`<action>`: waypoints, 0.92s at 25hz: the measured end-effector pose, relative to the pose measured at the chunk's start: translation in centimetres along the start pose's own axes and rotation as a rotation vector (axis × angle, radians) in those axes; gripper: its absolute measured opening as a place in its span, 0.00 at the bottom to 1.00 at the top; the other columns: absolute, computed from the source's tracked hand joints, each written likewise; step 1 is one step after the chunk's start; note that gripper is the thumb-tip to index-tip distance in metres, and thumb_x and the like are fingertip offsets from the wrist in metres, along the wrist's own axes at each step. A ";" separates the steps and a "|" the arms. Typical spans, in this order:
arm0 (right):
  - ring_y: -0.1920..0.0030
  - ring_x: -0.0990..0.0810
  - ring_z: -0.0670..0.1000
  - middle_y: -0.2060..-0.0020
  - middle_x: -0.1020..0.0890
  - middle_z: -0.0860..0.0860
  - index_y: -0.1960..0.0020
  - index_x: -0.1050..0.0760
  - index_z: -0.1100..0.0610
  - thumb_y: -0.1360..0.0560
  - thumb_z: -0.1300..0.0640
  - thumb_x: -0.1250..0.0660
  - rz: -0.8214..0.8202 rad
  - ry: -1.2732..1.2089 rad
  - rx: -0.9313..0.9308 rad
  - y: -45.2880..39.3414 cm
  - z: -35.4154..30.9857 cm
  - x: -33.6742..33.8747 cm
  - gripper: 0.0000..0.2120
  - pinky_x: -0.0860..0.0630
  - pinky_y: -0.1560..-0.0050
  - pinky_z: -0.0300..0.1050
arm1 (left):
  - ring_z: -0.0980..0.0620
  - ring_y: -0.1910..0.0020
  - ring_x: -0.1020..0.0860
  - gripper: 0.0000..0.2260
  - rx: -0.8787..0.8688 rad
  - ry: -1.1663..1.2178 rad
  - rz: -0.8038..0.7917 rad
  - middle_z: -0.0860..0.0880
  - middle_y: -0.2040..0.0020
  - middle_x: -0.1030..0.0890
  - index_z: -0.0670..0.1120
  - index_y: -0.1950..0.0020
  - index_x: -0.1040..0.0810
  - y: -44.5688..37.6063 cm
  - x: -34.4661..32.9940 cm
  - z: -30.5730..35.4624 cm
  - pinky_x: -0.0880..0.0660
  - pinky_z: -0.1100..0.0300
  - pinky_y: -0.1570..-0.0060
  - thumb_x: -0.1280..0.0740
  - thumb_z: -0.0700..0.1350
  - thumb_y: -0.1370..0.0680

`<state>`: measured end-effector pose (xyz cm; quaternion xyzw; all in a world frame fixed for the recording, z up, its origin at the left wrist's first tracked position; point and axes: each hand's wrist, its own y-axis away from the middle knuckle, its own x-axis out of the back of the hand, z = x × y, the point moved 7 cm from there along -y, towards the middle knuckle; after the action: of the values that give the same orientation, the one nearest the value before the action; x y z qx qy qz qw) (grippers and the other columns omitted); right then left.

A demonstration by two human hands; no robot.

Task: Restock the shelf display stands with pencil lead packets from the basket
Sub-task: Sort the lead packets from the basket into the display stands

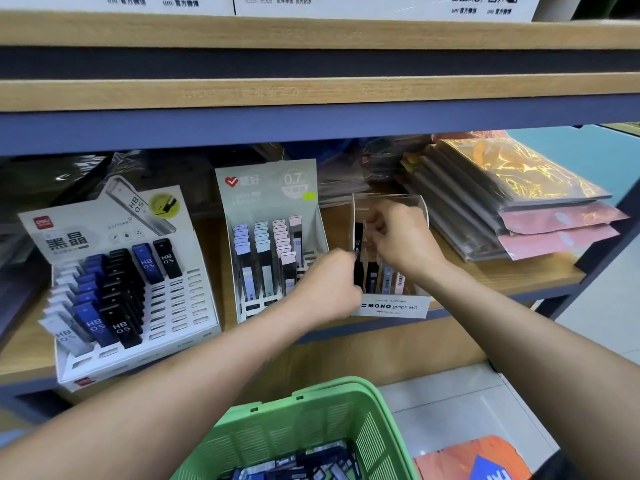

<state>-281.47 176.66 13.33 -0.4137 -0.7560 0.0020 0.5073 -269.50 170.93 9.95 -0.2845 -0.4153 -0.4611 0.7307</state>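
Left hand [325,285] is gripping a black lead packet [358,277] at the clear MONO stand [391,306] on the shelf's front edge, right hand [398,237] is reaching inside it with curled fingers, grip unclear, green basket [311,420] is sitting below.

- A stack of flat plastic-wrapped packs [512,202], gold-patterned on top with pink ones beneath, lies on the shelf just right of the right hand.
- White printed boxes [381,3] stand on the upper shelf, well above both hands.
- An orange item [460,459] lies on the tiled floor [450,393], below the right forearm.
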 end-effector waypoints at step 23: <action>0.53 0.22 0.51 0.52 0.22 0.52 0.47 0.25 0.56 0.23 0.69 0.38 -1.176 0.301 -0.028 27.6 -0.3 -24.1 0.10 0.21 0.48 0.43 | 0.46 0.48 0.20 0.09 0.362 -0.168 -0.674 0.44 0.47 0.20 0.41 0.42 0.23 19.9 -20.1 -19.7 0.20 0.54 0.47 0.33 0.36 0.23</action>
<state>-260.57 179.54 -16.60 0.0711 -0.7778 -0.3473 0.5190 -249.21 172.26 -17.90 -0.0353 -0.6185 -0.5697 0.5401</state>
